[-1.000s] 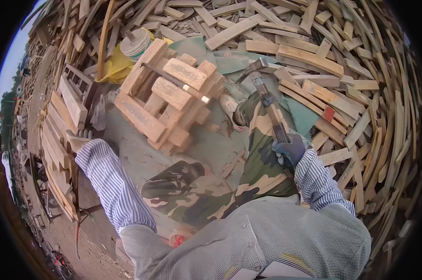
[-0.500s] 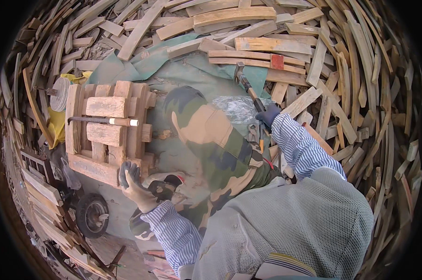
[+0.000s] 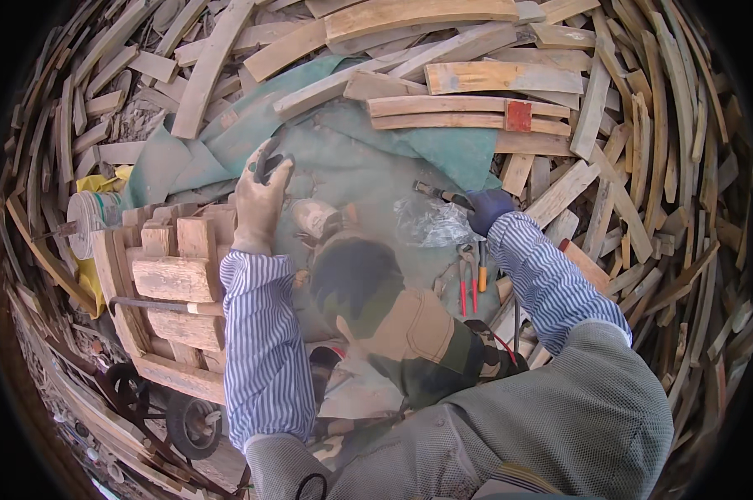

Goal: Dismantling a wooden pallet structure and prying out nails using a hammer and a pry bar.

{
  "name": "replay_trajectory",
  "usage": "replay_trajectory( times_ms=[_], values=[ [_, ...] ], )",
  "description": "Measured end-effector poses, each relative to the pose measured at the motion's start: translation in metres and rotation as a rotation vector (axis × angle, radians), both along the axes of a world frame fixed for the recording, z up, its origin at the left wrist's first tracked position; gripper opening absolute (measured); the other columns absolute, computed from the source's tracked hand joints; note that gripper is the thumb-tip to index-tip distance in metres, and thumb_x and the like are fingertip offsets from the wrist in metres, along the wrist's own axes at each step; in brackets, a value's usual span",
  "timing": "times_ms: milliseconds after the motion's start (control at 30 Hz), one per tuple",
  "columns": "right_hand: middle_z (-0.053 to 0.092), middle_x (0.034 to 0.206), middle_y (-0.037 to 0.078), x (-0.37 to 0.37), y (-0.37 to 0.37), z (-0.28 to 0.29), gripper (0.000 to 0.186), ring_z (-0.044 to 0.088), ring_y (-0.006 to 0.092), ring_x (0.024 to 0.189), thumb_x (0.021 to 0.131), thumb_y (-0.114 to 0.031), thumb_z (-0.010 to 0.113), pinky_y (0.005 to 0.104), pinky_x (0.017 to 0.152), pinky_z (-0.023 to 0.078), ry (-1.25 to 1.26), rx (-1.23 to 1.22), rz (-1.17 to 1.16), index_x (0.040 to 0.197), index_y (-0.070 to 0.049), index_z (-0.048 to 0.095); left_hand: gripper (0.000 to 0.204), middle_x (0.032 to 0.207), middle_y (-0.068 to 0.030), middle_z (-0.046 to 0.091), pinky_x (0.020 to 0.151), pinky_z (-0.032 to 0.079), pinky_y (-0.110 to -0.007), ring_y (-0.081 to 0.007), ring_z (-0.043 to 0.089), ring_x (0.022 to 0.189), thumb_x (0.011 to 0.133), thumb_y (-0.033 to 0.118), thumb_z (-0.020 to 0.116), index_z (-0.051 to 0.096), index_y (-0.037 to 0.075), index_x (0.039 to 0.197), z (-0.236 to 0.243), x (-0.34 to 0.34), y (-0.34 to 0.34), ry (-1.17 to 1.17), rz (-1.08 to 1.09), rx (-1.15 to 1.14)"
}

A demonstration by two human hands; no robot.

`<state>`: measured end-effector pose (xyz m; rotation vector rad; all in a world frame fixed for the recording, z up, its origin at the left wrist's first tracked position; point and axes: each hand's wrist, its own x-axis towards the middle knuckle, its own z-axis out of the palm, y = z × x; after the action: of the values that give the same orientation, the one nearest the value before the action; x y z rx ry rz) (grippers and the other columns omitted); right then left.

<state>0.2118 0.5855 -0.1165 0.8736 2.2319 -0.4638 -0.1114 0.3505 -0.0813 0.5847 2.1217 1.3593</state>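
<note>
My right hand (image 3: pixel 483 212), in a dark glove, is closed around a hammer (image 3: pixel 443 196); its head end points left over the green cloth. Below that hand lie red-handled pliers (image 3: pixel 467 282) and an orange-handled tool (image 3: pixel 482 268). Crumpled clear plastic (image 3: pixel 430 223) is beside the hammer. My left hand (image 3: pixel 260 200), in a pale glove with dark fingertips, is raised past the stack's right side, its fingers apart and nothing visible in them. A stack of rough wooden blocks (image 3: pixel 173 279) stands at the left, partly hidden by my left sleeve. Across it lies a dark bar with a pale handle (image 3: pixel 155 305).
Loose wooden slats (image 3: pixel 468 79) are heaped at the back and right. A green cloth (image 3: pixel 455 154) covers the ground ahead of my camouflage-clad leg (image 3: pixel 418 325). A white bucket (image 3: pixel 95 218) stands behind the stack, with a small wheel (image 3: pixel 195 423) near it in front.
My left hand has moved from the stack's near corner forward to its far right side. The hammer has swung down and left in my right hand. My view has shifted, uncovering the pliers.
</note>
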Motion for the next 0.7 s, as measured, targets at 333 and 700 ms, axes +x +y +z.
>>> replay_trajectory(
  times_ms=[333, 700],
  values=[
    [0.069, 0.093, 0.022, -0.077, 0.037, -0.017, 0.029, 0.066, 0.0393, 0.093, 0.081, -0.024, 0.065, 0.0495, 0.087, 0.05, -0.155, -0.063, 0.17, 0.105, -0.008, 0.069, 0.036, 0.144, -0.0249, 0.047, 0.111, 0.04, -0.043, -0.0436, 0.045, 0.133, 0.093, 0.029, 0.058, 0.065, 0.012, 0.124, -0.133, -0.064, 0.191, 0.546, -0.637, -0.244],
    [0.07, 0.085, 0.018, -0.07, 0.039, -0.019, 0.025, 0.067, 0.0386, 0.082, 0.085, -0.024, 0.063, 0.0497, 0.077, 0.052, -0.074, -0.045, 0.227, 0.102, -0.007, 0.067, 0.067, 0.133, -0.0187, 0.055, 0.101, 0.05, -0.042, -0.0347, 0.055, 0.125, 0.072, 0.048, 0.082, 0.065, 0.015, 0.127, -0.14, -0.055, 0.249, 0.584, -0.688, -0.704]
  ],
)
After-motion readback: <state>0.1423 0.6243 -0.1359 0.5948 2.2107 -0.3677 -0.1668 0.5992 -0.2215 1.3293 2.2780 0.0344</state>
